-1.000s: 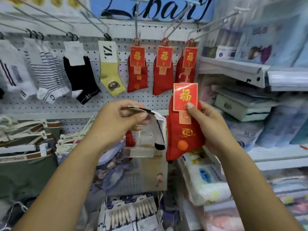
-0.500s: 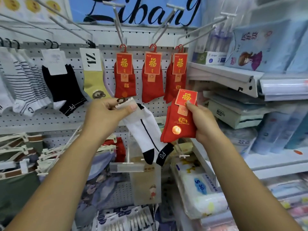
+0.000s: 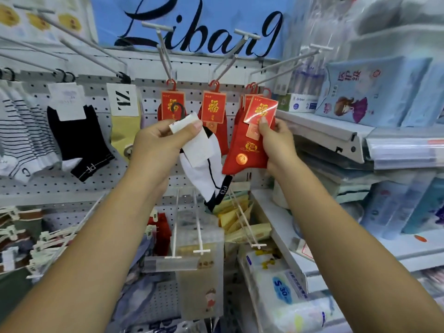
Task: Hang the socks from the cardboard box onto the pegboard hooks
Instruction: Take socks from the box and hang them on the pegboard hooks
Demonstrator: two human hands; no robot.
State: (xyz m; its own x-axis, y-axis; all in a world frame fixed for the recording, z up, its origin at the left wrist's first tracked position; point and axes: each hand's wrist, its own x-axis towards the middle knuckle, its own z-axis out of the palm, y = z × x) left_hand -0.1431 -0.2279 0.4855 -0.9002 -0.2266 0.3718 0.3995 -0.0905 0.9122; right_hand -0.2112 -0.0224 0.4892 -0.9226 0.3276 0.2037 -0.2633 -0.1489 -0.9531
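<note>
My left hand pinches the white card of a white sock pair with black trim, its black hanger hook poking up above my thumb. My right hand pinches a red sock pair by its red and gold label, held up in front of the rightmost long hook. Beside it, red socks hang on two hooks and behind the held label. The white pegboard stands straight ahead. The cardboard box is out of sight.
Black, yellow and striped socks hang at the left. Shelves with packaged goods jut out on the right. Long bare hooks stick out below my hands, with clothes hangers at lower left.
Both hands have risen and moved closer to the pegboard. The red sock pair has gone up and right until its label overlaps the rightmost hanging red socks.
</note>
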